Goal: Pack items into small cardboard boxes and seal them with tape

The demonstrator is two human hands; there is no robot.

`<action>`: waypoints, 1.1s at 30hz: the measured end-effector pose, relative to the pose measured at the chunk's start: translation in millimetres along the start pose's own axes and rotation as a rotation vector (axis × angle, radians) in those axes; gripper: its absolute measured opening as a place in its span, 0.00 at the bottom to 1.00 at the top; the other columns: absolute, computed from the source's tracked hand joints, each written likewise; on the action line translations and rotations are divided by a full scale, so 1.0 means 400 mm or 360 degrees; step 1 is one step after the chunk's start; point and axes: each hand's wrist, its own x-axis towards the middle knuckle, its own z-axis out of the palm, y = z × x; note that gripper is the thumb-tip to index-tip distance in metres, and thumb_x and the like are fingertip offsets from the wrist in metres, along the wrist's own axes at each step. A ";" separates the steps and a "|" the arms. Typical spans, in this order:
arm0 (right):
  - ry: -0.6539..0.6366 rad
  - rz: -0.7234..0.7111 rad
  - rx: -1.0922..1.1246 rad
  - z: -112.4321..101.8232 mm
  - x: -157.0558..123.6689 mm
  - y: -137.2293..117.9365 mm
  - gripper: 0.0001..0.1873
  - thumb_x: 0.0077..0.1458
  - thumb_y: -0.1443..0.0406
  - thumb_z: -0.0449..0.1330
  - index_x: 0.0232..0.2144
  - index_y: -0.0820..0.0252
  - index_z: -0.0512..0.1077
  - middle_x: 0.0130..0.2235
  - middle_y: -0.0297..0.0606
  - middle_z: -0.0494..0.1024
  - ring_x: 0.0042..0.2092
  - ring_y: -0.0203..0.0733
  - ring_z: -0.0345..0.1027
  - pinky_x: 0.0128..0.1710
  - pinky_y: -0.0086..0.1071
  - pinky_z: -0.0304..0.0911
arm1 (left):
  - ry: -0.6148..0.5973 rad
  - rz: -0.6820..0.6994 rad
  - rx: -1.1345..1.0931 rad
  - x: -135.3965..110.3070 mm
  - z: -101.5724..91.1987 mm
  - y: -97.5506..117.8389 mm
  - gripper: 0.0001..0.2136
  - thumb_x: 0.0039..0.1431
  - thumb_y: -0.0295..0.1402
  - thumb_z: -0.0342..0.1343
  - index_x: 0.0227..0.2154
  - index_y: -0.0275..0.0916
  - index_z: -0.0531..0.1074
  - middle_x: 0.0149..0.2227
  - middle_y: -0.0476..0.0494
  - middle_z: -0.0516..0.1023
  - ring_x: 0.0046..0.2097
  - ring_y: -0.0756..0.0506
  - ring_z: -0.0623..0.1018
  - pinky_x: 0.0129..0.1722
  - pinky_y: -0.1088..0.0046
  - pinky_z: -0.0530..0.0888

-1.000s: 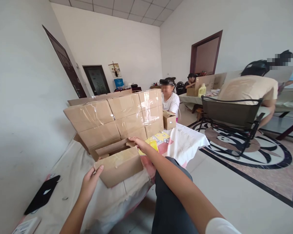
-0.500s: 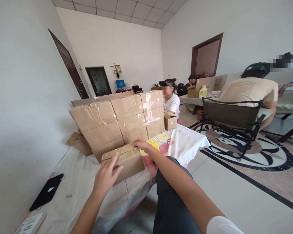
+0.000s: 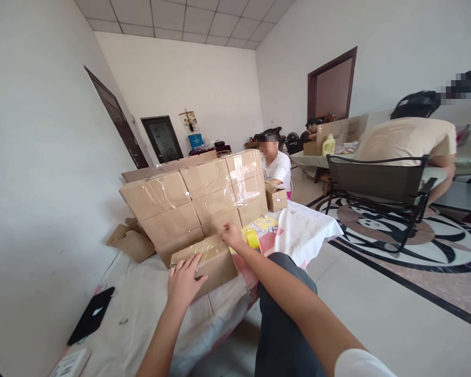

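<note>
A cardboard box [image 3: 215, 269] with shiny tape along its top lies on the cloth-covered table in front of me. My left hand [image 3: 185, 277] rests on its left part, fingers spread over the top edge and thumb against the front side. At the box's right end is my right hand [image 3: 231, 235], its fingers curled together; whatever they may pinch is hidden. Just right of that hand, a yellow tape roll [image 3: 253, 239] stands on a yellow patterned sheet [image 3: 265, 224].
A stack of taped cardboard boxes [image 3: 192, 196] rises right behind the box. An open carton [image 3: 131, 242] lies left, a small box [image 3: 277, 199] right. A black pouch [image 3: 91, 315] lies near the wall. Across the table sits a person [image 3: 277, 165]; another person [image 3: 408, 139] sits at right.
My right hand has closed its fingers and lifted slightly from the box's right end. My left hand has settled onto the box's top edge. The view has shifted a little.
</note>
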 end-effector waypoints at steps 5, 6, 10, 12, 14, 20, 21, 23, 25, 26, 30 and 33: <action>0.0314 -0.0011 -0.0236 -0.112 0.019 0.036 0.22 0.57 0.64 0.62 0.54 0.58 0.69 0.61 0.50 0.70 0.66 0.56 0.58 0.66 0.46 0.48 | 0.0165 0.0035 -0.0004 -0.028 0.037 -0.006 0.26 0.62 0.33 0.59 0.64 0.41 0.68 0.64 0.40 0.73 0.62 0.36 0.72 0.58 0.56 0.67; 0.0330 0.0061 -0.0274 -0.134 0.024 0.056 0.24 0.55 0.64 0.63 0.54 0.59 0.69 0.61 0.53 0.69 0.65 0.59 0.58 0.65 0.49 0.50 | 0.0206 0.0060 -0.0004 -0.035 0.045 -0.007 0.26 0.63 0.33 0.58 0.64 0.40 0.67 0.64 0.39 0.73 0.63 0.36 0.71 0.59 0.56 0.67; 0.0186 0.0272 -0.0312 -0.192 0.042 0.147 0.24 0.47 0.62 0.70 0.45 0.62 0.71 0.48 0.51 0.77 0.52 0.59 0.71 0.50 0.44 0.63 | 0.0274 0.0107 -0.0024 -0.044 0.060 -0.011 0.26 0.63 0.32 0.56 0.64 0.39 0.67 0.65 0.38 0.72 0.63 0.35 0.71 0.60 0.55 0.67; 0.0116 0.0275 -0.0287 -0.204 0.045 0.184 0.22 0.47 0.57 0.71 0.41 0.60 0.71 0.43 0.46 0.78 0.47 0.54 0.74 0.44 0.38 0.65 | 0.0270 0.0107 -0.0043 -0.041 0.059 -0.012 0.27 0.62 0.33 0.55 0.65 0.39 0.66 0.64 0.38 0.73 0.63 0.35 0.71 0.60 0.55 0.67; 0.0116 0.0265 -0.0272 -0.208 0.045 0.213 0.23 0.47 0.52 0.71 0.39 0.60 0.70 0.41 0.46 0.79 0.46 0.54 0.74 0.41 0.36 0.65 | 0.0265 0.0099 -0.0052 -0.038 0.056 -0.011 0.27 0.62 0.34 0.54 0.65 0.39 0.66 0.64 0.37 0.73 0.62 0.34 0.71 0.60 0.54 0.66; 0.0166 0.0201 -0.0167 -0.191 0.016 0.264 0.24 0.54 0.49 0.66 0.43 0.62 0.71 0.44 0.54 0.80 0.48 0.57 0.75 0.42 0.38 0.67 | 0.0269 0.0062 -0.0049 -0.038 0.052 -0.003 0.27 0.61 0.37 0.54 0.64 0.41 0.67 0.64 0.37 0.73 0.62 0.33 0.72 0.60 0.53 0.66; 0.0160 0.0178 -0.0137 -0.185 0.009 0.268 0.24 0.55 0.50 0.65 0.44 0.62 0.71 0.46 0.55 0.80 0.49 0.57 0.75 0.43 0.39 0.67 | 0.0268 0.0059 -0.0044 -0.037 0.053 -0.003 0.27 0.61 0.37 0.53 0.64 0.41 0.67 0.64 0.37 0.73 0.62 0.33 0.72 0.60 0.54 0.66; 0.0131 0.0124 -0.0081 -0.173 -0.004 0.272 0.23 0.55 0.53 0.65 0.46 0.62 0.72 0.48 0.54 0.80 0.52 0.57 0.75 0.45 0.38 0.68 | 0.0266 0.0060 -0.0028 -0.037 0.054 -0.004 0.27 0.62 0.38 0.53 0.64 0.40 0.66 0.64 0.37 0.73 0.62 0.34 0.71 0.60 0.54 0.66; 0.0085 0.0084 -0.0031 -0.161 -0.012 0.272 0.22 0.54 0.55 0.66 0.46 0.61 0.72 0.47 0.51 0.81 0.53 0.56 0.75 0.44 0.36 0.69 | 0.0270 0.0065 -0.0010 -0.037 0.055 -0.005 0.27 0.62 0.39 0.52 0.64 0.39 0.66 0.64 0.38 0.72 0.62 0.34 0.72 0.60 0.54 0.66; 0.0059 0.0080 -0.0007 -0.156 -0.013 0.271 0.22 0.54 0.56 0.66 0.47 0.61 0.72 0.45 0.49 0.81 0.50 0.54 0.77 0.41 0.34 0.69 | 0.0274 0.0067 -0.0001 -0.037 0.055 -0.005 0.27 0.62 0.39 0.52 0.64 0.39 0.66 0.64 0.38 0.72 0.62 0.33 0.72 0.60 0.53 0.66; -0.0028 0.0134 0.0074 -0.151 -0.014 0.267 0.21 0.59 0.57 0.62 0.51 0.61 0.67 0.35 0.40 0.81 0.34 0.44 0.78 0.31 0.30 0.67 | 0.0289 0.0079 0.0019 -0.037 0.052 -0.001 0.27 0.63 0.40 0.51 0.64 0.37 0.66 0.63 0.37 0.73 0.61 0.33 0.72 0.59 0.53 0.66; 0.0050 0.0155 0.0062 -0.165 -0.025 0.259 0.26 0.58 0.55 0.64 0.52 0.60 0.63 0.37 0.40 0.80 0.37 0.45 0.77 0.32 0.30 0.65 | 0.0288 0.0082 0.0024 -0.038 0.047 0.001 0.27 0.63 0.41 0.50 0.63 0.37 0.67 0.63 0.37 0.74 0.61 0.33 0.73 0.58 0.53 0.67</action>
